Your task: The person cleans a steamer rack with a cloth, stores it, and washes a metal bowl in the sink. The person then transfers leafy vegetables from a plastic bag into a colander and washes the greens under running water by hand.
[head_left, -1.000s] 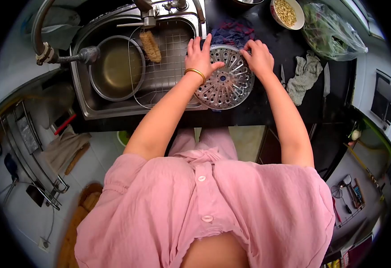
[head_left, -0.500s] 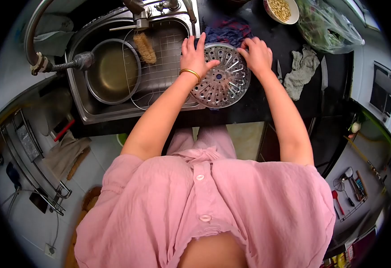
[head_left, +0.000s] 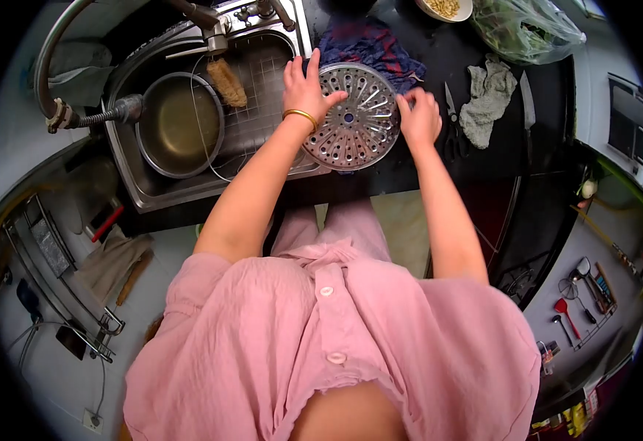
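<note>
A round metal steamer plate (head_left: 358, 140), full of holes, lies at the counter's edge beside the sink. My left hand (head_left: 305, 94), with a gold bangle on the wrist, holds its left rim, the thumb over the top and the fingers stretched along the side. At the right rim is my right hand (head_left: 420, 117), fingers curled and thumb against the edge; the exact grip is partly hidden. Behind the plate, a crumpled dark blue and red cloth (head_left: 369, 48) spreads out close to the right fingertips.
The sink (head_left: 126, 165) at left contains a metal pot (head_left: 178, 132) of liquid, a wire rack and a brown scrubber (head_left: 226, 82). On the right lie scissors (head_left: 451, 110), a grey rag (head_left: 484, 103) and a knife (head_left: 528, 103). Behind are a bowl (head_left: 462, 13) and a bag of greens (head_left: 523, 33).
My right hand has slid from the plate's upper right edge down along its right rim, its fingers more curled. More of the dark cloth shows. The whole view has shifted slightly.
</note>
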